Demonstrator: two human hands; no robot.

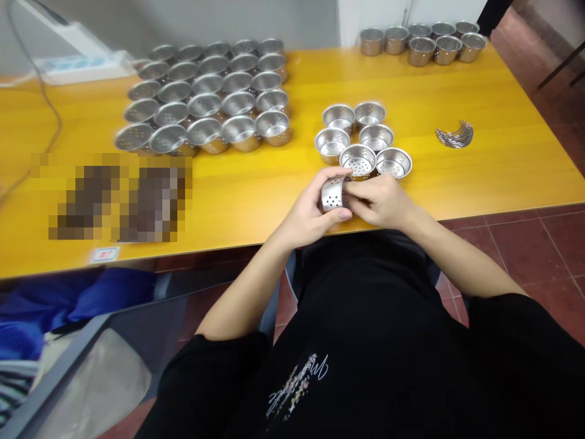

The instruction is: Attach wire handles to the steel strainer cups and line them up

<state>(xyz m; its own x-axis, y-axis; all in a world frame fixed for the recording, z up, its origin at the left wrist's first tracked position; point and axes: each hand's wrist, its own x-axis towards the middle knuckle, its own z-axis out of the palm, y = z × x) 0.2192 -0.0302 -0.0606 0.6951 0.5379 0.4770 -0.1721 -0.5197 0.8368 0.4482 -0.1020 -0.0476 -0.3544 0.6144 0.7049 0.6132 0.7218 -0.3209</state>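
A small perforated metal cup [333, 194] lies on its side in the grip of my left hand [305, 214], its mouth turned to the right. My left fingers and thumb wrap round its outside, close above the table's front edge. My right hand [386, 200] has its bent fingers pressed together at the cup's mouth, partly inside; whatever they pinch is hidden. Just beyond my hands stands a loose group of similar perforated cups [332, 143], open side up. To the right lies a small pile of curved metal wire pieces [457, 135].
Rows of perforated cups [208, 134] stand at the back left of the yellow table [503, 177]. More metal cups [421, 51] line the back right. A white power strip [85, 67] with a cable sits at the far left, behind two pixelated dark objects [153, 204].
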